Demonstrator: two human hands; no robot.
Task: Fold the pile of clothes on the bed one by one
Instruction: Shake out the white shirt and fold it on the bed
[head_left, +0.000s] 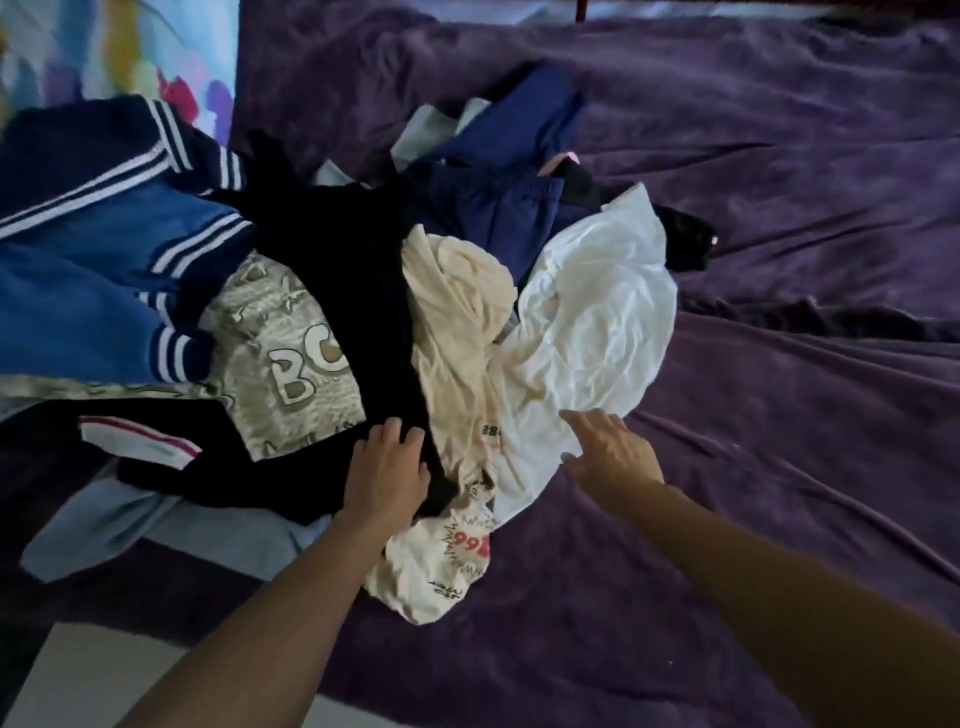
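**Bed under a purple blanket, carrying a loose pile of clothes.**
The pile's white garment lies on the blanket. A cream printed shirt spreads just in front of it, a light blue cloth lies well to its left, and a black piece touches its far right edge.

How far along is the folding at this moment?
Done: nothing; no folded item shows on the purple blanket. In hand: left hand rests on a black garment, right hand touches the white garment, neither lifted. Left: the whole heap, blue striped jacket included.
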